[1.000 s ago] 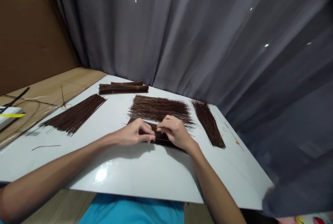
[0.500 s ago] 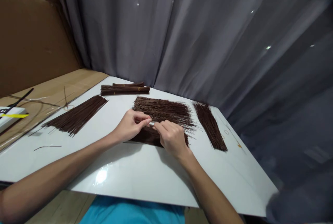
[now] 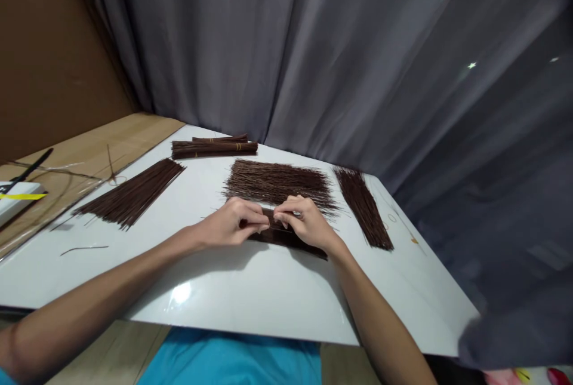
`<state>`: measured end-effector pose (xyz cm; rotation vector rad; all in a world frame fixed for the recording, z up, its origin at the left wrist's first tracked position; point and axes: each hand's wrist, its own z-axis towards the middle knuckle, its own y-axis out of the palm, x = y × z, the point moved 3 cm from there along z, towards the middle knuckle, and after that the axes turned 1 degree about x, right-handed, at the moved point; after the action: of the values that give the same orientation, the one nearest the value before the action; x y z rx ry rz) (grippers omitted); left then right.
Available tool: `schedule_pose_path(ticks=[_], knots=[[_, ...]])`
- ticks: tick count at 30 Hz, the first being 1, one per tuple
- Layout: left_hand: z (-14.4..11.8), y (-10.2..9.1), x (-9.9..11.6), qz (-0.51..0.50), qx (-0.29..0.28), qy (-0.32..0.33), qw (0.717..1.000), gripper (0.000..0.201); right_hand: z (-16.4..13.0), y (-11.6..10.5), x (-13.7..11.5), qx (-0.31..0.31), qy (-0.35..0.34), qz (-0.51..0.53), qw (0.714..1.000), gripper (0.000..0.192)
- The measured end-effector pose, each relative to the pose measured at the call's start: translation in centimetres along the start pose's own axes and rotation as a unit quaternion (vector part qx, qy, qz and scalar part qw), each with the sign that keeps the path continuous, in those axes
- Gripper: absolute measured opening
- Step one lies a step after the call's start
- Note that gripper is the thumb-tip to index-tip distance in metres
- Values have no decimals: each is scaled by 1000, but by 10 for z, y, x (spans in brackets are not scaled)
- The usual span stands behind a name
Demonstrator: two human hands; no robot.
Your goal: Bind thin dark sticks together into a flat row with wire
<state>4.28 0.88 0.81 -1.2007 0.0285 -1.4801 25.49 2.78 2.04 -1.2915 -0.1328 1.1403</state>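
On the white counter [image 3: 268, 295], a fan of dark sticks [image 3: 129, 194] spreads at left, a loose strand [image 3: 84, 249] lying in front of it. Tied bundles [image 3: 215, 149], with yellow bands, rest at the back near the grey curtain [image 3: 215, 45]. A slanting pile [image 3: 363, 209] lies at right, beside a thin ring [image 3: 392, 218]. At far left are cardboard [image 3: 54, 62] and a white box [image 3: 18, 203] with a yellow strip. A wide pile [image 3: 280, 182], ragged at both ends, lies just behind the hands. The near bundle [image 3: 302, 245] is on the counter under and between them, dark brown, long and low, running crosswise with its right end slightly nearer the person. The left hand [image 3: 235, 222] and right hand [image 3: 304, 224] face each other, slightly apart, fingers curled in toward the thumbs; I cannot tell whether either pair is closed on a strand. Both hands cover much of the near bundle, its left end is hidden, and single sticks are too fine to separate. The white box is cut off by the frame.
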Motion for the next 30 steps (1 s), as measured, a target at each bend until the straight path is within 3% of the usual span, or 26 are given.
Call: schedule_pose_path(ticks=[4, 8, 10, 13, 17, 21, 25, 30], knots=[[-1, -7, -1, -56, 103, -64, 991, 23, -2, 8, 0, 67, -13, 30, 997, 33], [-3, -8, -11, -40, 203, -104, 973, 24, -9, 22, -11, 120, -51, -161, 978, 29], [-4, -4, -16, 17, 193, -90, 977, 22, -12, 28, -20, 97, -80, -278, 952, 30], [-5, 4, -21, 130, 114, -46, 984, 25, -10, 25, -26, 43, -110, -346, 931, 33], [-7, 12, -20, 154, 15, 7, 988, 30, -2, 5, -17, -1, -117, -268, 956, 27], [-4, 14, -10, 60, -17, 14, 998, 29, -3, -9, 0, -46, -99, -73, 991, 18], [-1, 10, -2, -71, 71, -40, 994, 22, -9, -8, 3, -24, -54, 40, 997, 22], [-1, 7, -10, -123, 171, -132, 969, 24, -14, 4, -1, 62, -27, 19, 998, 22]])
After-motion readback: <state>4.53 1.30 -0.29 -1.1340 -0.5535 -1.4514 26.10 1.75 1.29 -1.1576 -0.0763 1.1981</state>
